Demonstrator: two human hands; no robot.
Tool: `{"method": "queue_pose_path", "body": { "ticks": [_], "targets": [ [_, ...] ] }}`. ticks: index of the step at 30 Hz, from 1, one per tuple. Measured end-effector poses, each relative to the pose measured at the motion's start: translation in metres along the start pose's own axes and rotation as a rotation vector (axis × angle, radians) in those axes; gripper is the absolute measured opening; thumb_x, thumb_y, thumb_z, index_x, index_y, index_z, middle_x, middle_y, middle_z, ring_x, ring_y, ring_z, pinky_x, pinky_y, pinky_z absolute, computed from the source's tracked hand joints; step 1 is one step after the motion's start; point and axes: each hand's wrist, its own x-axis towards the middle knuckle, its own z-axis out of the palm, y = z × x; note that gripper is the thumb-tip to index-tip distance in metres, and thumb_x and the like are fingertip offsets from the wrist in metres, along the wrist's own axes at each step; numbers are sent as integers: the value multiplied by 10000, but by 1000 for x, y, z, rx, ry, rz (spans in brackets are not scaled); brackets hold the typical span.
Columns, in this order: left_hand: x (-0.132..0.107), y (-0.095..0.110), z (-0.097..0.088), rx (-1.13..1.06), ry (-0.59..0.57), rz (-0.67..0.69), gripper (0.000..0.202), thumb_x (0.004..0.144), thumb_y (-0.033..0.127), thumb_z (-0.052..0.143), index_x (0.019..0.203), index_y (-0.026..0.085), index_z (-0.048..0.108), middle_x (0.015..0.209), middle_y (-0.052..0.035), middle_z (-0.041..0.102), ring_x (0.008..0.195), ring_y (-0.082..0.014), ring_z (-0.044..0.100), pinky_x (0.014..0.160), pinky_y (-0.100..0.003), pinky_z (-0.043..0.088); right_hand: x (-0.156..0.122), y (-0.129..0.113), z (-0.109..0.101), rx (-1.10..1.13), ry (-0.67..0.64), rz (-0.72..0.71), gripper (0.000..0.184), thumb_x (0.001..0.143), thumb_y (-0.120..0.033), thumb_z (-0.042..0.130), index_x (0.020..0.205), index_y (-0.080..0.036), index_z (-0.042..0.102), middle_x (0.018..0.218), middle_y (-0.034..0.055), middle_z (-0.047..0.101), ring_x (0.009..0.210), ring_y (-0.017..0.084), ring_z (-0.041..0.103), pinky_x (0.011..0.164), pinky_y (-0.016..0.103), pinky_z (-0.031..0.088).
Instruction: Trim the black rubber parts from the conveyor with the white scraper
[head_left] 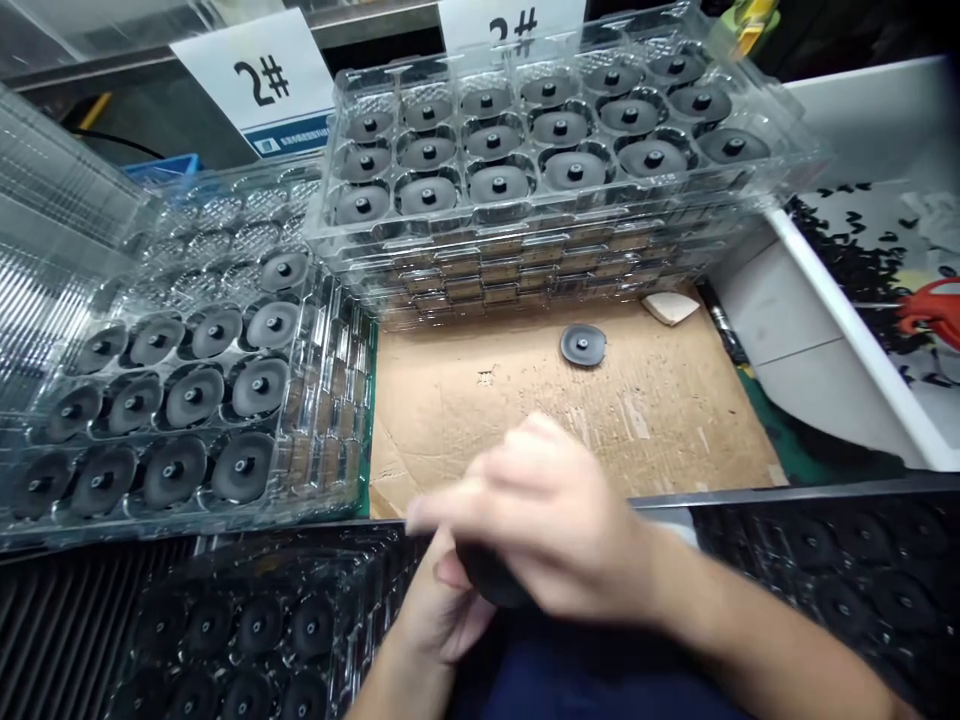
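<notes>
Your right hand (544, 530), blurred by motion, comes in from the lower right of the frame, its fingers curled over a dark rounded object (487, 578) at lower centre. Your left hand (441, 612) cups the object from below, so the two hands hold it closely between them and hide most of it. Just beyond your hands, at centre, a sheet of scuffed brown cardboard (480, 430) lies on the worktop, carrying a loose dark grey round disc with a central stud (583, 345) and a scrap of cream-white material (670, 307). Along the upper centre, a stack of clear plastic trays (795, 150) holds rows of matching discs in round pockets. A second clear plastic tray (322, 400) at the left holds more discs, and darker filled trays (847, 560) sit at the lower right, beside your forearm. A white paper sign printed "2#" (259, 75) stands at the upper left.
</notes>
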Motion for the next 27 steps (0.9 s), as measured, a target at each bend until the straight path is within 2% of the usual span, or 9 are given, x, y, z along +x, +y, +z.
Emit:
{"method": "queue_pose_path", "body": {
  "ticks": [2, 4, 8, 12, 17, 20, 23, 25, 27],
  "targets": [
    [-2, 4, -1, -126, -106, -124, 666, 458, 599, 777, 1017, 248, 694, 913, -43, 724, 771, -216, 688, 694, -304, 570, 1, 24, 5, 18, 123, 234, 268, 932, -187, 425, 1071, -178, 654, 896, 32, 687, 814, 152, 582, 740, 310, 407],
    [-3, 9, -3, -268, -177, -229, 627, 482, 501, 814, 1049, 270, 679, 961, -33, 724, 793, -210, 698, 709, -287, 569, -4, 54, 16, 46, 143, 419, 246, 914, -191, 462, 1060, -194, 661, 929, 37, 685, 841, 154, 601, 752, 303, 445],
    [-2, 10, -8, -471, -297, -240, 590, 527, 478, 781, 1072, 278, 673, 985, -29, 726, 837, -207, 704, 729, -268, 570, -28, 92, 51, 92, 7, 496, 211, 831, -147, 548, 950, -216, 707, 929, 42, 656, 851, 171, 626, 761, 323, 499],
    [1, 5, -13, -541, -381, -215, 490, 590, 506, 723, 1020, 272, 700, 1016, -28, 733, 897, -208, 702, 774, -266, 569, -50, 86, 63, 95, 78, 567, 272, 874, -150, 458, 1048, -182, 666, 1159, 117, 551, 1069, 211, 564, 885, 392, 473],
    [3, 6, -13, -537, -385, -224, 477, 653, 557, 648, 1011, 246, 706, 990, -36, 741, 891, -203, 704, 766, -256, 567, -60, 59, 41, 166, 52, 578, 254, 896, -169, 438, 975, -212, 676, 917, 59, 659, 866, 183, 632, 757, 334, 524],
    [1, 5, -13, -483, -370, -203, 538, 666, 600, 618, 1064, 245, 683, 993, -47, 732, 854, -201, 709, 732, -257, 567, -69, 49, 38, 176, 29, 581, 238, 886, -171, 468, 962, -218, 688, 871, 47, 685, 807, 177, 646, 721, 309, 536],
    [-1, 1, -16, -231, -288, 17, 542, 708, 577, 610, 1182, 314, 609, 1100, -58, 696, 841, -227, 709, 735, -326, 565, -83, 45, 43, 154, 63, 599, 219, 880, -177, 491, 957, -215, 693, 848, 45, 699, 769, 175, 654, 673, 289, 545],
    [0, -2, -20, 133, -211, 343, 532, 703, 402, 714, 1214, 344, 579, 1178, -65, 663, 929, -255, 684, 830, -377, 530, -92, 42, 45, 122, 129, 615, 209, 889, -182, 489, 961, -208, 684, 846, 53, 697, 765, 176, 655, 655, 284, 547],
    [3, -5, -22, 503, -163, 693, 754, 618, 136, 793, 1269, 388, 507, 1225, -52, 641, 1048, -271, 631, 925, -405, 468, -102, 37, 45, 78, 218, 618, 216, 899, -174, 480, 1023, -203, 654, 864, 64, 682, 762, 171, 646, 638, 277, 544]
  ]
}}
